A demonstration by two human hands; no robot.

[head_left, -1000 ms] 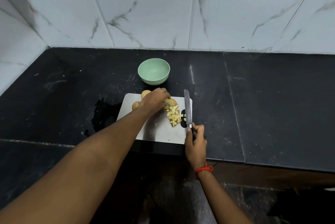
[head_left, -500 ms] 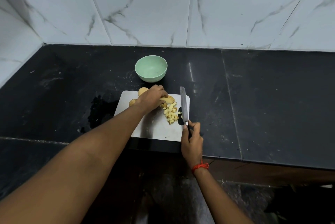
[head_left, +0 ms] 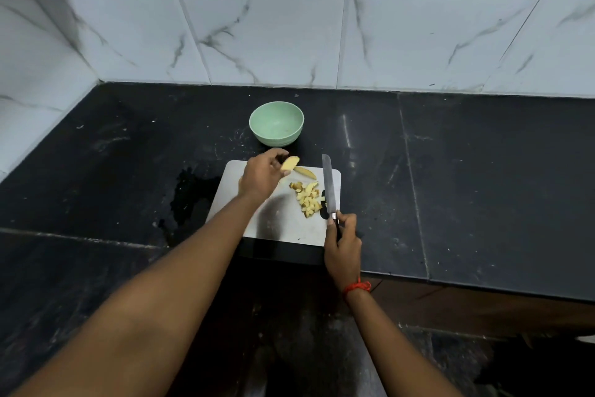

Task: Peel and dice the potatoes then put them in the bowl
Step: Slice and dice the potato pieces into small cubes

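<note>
Lifted off board (head_left: 283, 229): potato wedge (head_left: 289, 164) in L fingers (head_left: 277, 153); R fingers (head_left: 349, 220) grip knife (head_left: 328, 184); bowl (head_left: 277, 140) beyond.

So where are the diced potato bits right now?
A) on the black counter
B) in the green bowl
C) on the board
C: the dice lie piled on the board beside the knife; the bowl holds none.

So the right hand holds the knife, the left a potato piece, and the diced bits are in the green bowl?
No: the head view shows the diced bits on the cutting board, none in the green bowl. The right hand does hold the knife, the left hand a potato piece.
</note>
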